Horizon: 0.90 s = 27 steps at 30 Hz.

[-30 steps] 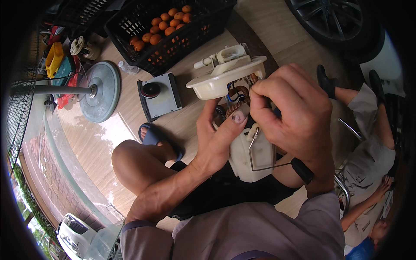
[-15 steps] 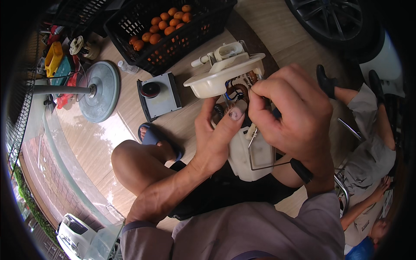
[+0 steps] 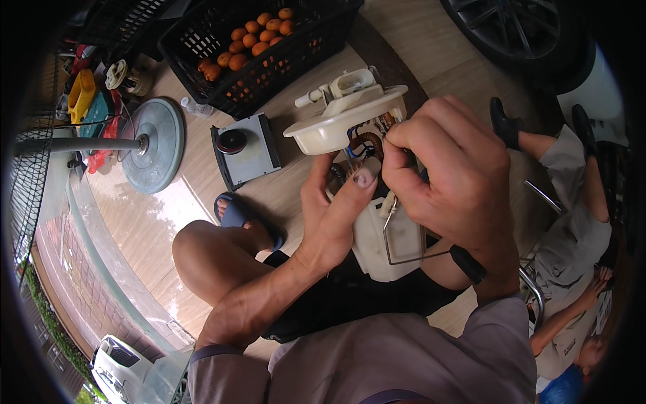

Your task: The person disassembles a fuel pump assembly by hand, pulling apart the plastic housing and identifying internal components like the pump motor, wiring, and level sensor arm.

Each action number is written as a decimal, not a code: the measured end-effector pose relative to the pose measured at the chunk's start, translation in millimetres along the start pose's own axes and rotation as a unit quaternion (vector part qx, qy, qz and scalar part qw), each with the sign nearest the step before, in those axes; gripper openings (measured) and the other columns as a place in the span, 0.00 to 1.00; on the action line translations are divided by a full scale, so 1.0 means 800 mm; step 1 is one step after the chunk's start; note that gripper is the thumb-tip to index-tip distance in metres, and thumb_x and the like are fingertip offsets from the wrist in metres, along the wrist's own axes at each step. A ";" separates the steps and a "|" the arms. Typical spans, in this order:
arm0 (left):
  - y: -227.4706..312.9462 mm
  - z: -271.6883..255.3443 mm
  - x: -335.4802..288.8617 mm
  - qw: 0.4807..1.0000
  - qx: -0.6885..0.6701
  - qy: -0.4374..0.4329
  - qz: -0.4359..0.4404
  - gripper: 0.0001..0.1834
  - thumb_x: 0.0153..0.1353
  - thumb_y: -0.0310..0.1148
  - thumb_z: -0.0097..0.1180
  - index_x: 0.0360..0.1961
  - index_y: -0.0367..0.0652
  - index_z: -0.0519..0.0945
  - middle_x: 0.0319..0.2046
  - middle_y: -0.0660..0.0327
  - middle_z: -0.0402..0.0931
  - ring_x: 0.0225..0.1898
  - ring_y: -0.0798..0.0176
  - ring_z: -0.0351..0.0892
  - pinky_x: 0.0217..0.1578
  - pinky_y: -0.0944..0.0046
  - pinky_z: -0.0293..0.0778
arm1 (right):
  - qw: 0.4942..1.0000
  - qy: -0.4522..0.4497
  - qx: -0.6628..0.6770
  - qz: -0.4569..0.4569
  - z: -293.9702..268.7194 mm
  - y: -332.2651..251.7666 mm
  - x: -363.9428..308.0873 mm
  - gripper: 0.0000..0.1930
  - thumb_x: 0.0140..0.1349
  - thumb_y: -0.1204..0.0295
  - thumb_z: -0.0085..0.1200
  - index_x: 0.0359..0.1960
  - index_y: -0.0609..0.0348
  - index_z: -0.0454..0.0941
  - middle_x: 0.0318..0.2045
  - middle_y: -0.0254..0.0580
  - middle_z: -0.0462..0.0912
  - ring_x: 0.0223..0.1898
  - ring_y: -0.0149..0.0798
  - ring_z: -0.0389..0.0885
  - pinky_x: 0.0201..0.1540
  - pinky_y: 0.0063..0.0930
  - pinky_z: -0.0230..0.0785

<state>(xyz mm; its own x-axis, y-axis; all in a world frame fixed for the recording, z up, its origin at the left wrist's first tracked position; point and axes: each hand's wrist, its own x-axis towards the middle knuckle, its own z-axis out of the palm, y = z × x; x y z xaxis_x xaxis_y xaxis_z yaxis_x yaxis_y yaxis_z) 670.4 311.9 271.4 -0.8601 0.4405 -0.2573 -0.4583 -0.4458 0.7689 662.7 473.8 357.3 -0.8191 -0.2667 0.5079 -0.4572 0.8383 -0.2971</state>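
Note:
Between my knees is a fuel pump module (image 3: 387, 246), a cream plastic body under a round flange (image 3: 336, 131) with a pipe stub. A brown corrugated hose and thin wires (image 3: 367, 139) run between flange and body. My left hand (image 3: 336, 215) grips the module just below the flange, thumb across the front. My right hand (image 3: 447, 168) is closed in a pinch at the wires by the flange's right underside; its fingers hide what they hold. Below it a bent metal float arm (image 3: 388, 242) ends in a black float (image 3: 467, 264).
A black crate (image 3: 249, 87) of oranges stands ahead. Left of it are a flat metal box (image 3: 252, 161) with a black round piece on top, a grey round fan base (image 3: 153, 145), and another pump unit (image 3: 128, 79). A wheel (image 3: 505, 34) and a seated person (image 3: 572, 249) are to the right.
The right hand has shifted slightly left and down at the wires, still pinched. My left hand keeps its grip on the module, which has barely moved.

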 end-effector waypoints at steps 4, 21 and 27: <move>0.001 0.003 -0.001 1.000 -0.003 0.006 -0.001 0.38 0.66 0.43 0.65 0.70 0.32 0.66 0.58 0.57 0.76 0.57 0.66 0.73 0.59 0.64 0.70 | 1.000 0.001 -0.003 0.003 -0.002 0.000 -0.001 0.12 0.44 0.89 0.63 0.29 0.63 0.78 0.24 0.41 0.76 0.25 0.44 0.76 0.27 0.34 0.69; 0.003 0.003 0.000 1.000 -0.001 0.007 -0.004 0.39 0.65 0.44 0.66 0.70 0.31 0.66 0.57 0.57 0.76 0.56 0.67 0.74 0.58 0.64 0.70 | 1.000 0.007 0.001 0.000 0.003 0.003 -0.004 0.11 0.45 0.88 0.64 0.30 0.64 0.79 0.25 0.42 0.77 0.26 0.44 0.77 0.27 0.34 0.70; 0.003 0.002 -0.001 1.000 0.006 0.003 -0.007 0.40 0.65 0.45 0.66 0.70 0.31 0.66 0.58 0.57 0.75 0.57 0.66 0.73 0.58 0.64 0.70 | 1.000 -0.002 -0.003 0.001 0.001 0.002 -0.007 0.11 0.47 0.88 0.65 0.31 0.64 0.80 0.26 0.42 0.79 0.26 0.44 0.78 0.28 0.34 0.71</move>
<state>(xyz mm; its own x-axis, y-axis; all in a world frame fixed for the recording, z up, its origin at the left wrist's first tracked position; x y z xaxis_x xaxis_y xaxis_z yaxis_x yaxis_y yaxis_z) 670.2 311.6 274.0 -0.8549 0.4423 -0.2713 -0.4678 -0.4309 0.7717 666.3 475.8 353.2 -0.8210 -0.2677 0.5042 -0.4539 0.8418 -0.2922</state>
